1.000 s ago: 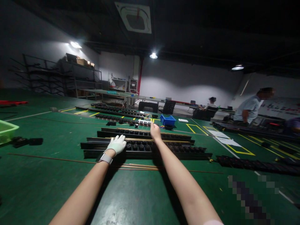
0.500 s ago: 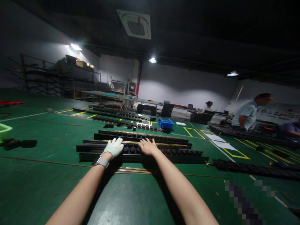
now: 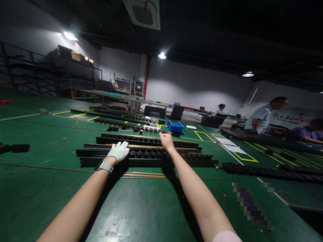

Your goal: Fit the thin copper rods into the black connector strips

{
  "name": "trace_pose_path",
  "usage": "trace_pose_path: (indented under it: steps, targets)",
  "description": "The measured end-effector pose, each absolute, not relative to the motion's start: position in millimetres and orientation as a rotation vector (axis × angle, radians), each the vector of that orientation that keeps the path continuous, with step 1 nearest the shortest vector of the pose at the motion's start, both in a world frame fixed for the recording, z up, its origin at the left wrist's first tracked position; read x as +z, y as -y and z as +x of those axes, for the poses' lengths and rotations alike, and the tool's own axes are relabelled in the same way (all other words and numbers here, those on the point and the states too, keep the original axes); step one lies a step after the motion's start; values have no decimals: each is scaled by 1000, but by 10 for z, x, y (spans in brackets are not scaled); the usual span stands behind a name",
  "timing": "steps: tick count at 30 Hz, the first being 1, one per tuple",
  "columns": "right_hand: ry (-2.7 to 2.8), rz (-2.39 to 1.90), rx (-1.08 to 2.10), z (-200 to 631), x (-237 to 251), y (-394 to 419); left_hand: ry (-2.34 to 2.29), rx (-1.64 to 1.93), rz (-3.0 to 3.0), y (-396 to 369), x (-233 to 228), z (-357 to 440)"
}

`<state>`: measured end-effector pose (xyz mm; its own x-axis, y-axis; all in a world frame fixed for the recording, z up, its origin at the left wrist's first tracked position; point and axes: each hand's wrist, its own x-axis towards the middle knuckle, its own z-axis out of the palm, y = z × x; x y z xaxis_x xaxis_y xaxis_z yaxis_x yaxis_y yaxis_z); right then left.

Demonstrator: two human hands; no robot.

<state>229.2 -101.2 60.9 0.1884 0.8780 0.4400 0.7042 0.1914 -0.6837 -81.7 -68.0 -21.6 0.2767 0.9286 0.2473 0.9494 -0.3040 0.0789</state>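
My left hand (image 3: 118, 152), in a white glove with a grey watch band at the wrist, rests flat on the black rails (image 3: 101, 162), fingers stretched. Near its fingertips, thin brass rods (image 3: 146, 146) lie lengthwise along the rails. Round black parts (image 3: 146, 154) sit in a row in the nearer rail. My bare right hand (image 3: 167, 141) is over the farther rails with its fingers curled together; whatever they may hold is too small to make out. More loose brass rods (image 3: 148, 175) lie on the green table (image 3: 136, 208) in front of the rails.
Behind the rails stand a blue bin (image 3: 176, 126) and a white object (image 3: 191, 127). Black module strips (image 3: 247, 172) and paper sheets (image 3: 228, 144) lie to the right. A person (image 3: 259, 116) stands at the far right; others sit farther back.
My right hand has lifted off the rails and moved away to the far side, its spread fingers now curled. My left hand stays on the rails. The view has shifted slightly.
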Motion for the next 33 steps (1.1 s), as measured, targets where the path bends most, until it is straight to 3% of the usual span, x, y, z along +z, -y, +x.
trace_pose_path:
  steps: [5,9,20,27,33]
  targets:
    - [2066,-1776,-11,2172,424,1213,1843,-217,-2434,619,-251,-825]
    - [2278,-1827,55,2113,152,1244,1804,-162,-2455,606,-242,-824]
    - [2276,-1841,129,2152,20,1135,1817,-199,-2438,574,-243,-827]
    - [2009,-1887,192,2671,84,1094,1849,-184,-2449,595,-226,-808]
    - [2200,-1880,192,2872,-59,1147,1858,-186,-2444,610,-226,-794]
